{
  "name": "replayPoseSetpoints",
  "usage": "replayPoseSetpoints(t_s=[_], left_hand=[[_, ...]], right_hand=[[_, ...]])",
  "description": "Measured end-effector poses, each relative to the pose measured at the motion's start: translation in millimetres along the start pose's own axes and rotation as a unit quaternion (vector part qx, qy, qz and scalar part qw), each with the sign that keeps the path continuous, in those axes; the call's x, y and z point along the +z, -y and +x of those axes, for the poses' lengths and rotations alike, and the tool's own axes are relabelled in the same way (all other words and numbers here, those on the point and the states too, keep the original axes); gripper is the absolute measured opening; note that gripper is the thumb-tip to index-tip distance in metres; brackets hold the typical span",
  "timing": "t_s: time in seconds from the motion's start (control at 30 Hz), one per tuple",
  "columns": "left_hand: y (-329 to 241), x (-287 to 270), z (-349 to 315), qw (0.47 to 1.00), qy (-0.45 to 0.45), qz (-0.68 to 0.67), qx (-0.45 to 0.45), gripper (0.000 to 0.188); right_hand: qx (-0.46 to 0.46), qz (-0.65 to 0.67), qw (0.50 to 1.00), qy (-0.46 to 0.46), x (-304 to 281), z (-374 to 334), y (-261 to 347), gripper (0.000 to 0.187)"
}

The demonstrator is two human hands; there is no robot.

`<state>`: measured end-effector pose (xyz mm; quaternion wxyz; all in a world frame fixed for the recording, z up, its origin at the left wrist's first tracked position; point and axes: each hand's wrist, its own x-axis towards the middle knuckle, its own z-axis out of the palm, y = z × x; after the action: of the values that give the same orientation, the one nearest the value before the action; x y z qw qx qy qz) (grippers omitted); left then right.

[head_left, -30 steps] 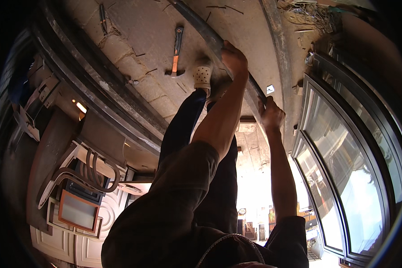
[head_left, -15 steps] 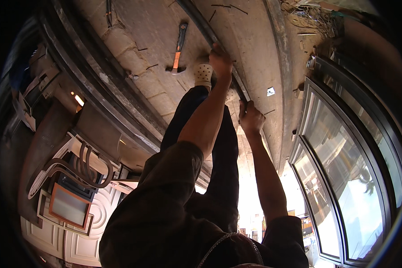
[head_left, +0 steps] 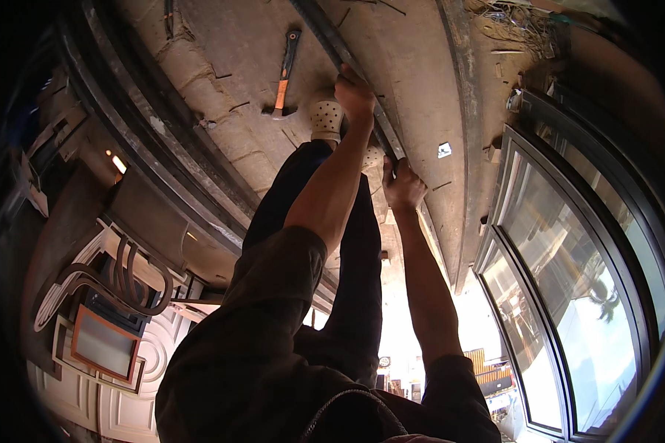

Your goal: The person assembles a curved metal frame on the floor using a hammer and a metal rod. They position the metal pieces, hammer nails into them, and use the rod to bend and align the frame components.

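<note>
A long dark bar [head_left: 323, 29] runs slantwise from the far edge down toward the right, over the brown floor. My left hand [head_left: 355, 94] is closed around it, close to my cream clog [head_left: 326, 118]. Nearer to me and further right, my right hand [head_left: 405, 186] is also closed on the bar, its thumb lying along the top. What lies under my right palm is hidden. To the left of the bar, a hammer [head_left: 281, 87] with a black and orange handle lies on the floor, its head toward me.
Long dark rails [head_left: 151, 136] run along the left side. Glazed dark frames [head_left: 539, 295] stand at the right. A tangle of wire or straw [head_left: 521, 29] lies far right. Several nails and a small white piece [head_left: 444, 150] are scattered about. Pale panels [head_left: 129, 402] stand lower left.
The whole view has shifted a little, so the hands, hammer and floor appear slightly further left and up. Both hands keep their hold on the bar.
</note>
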<state>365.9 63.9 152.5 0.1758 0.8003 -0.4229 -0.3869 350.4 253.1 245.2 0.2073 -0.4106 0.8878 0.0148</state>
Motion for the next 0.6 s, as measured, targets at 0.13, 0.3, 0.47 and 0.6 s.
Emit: replayPoseSetpoints(t_s=[0.13,0.3,0.47,0.6], left_hand=[[26.2,10.4,12.6,0.998,0.037,-0.042,-0.008,0.055],[43.3,35.8,25.7,0.995,0.015,-0.066,0.067,0.053],[40.7,18.2,10.4,0.997,0.037,0.057,0.042,0.05],[31.8,16.4,6.2,0.99,-0.009,0.09,0.11,0.065]], right_hand=[[-0.024,0.005,1.0,0.004,23.4,1.5,-11.4,0.044],[-0.008,-0.01,0.999,-0.029,72.4,35.0,-15.2,0.042],[-0.008,0.044,0.999,-0.028,64.6,10.5,-24.2,0.047],[0.003,0.082,0.997,-0.006,77.2,13.4,-28.8,0.065]])
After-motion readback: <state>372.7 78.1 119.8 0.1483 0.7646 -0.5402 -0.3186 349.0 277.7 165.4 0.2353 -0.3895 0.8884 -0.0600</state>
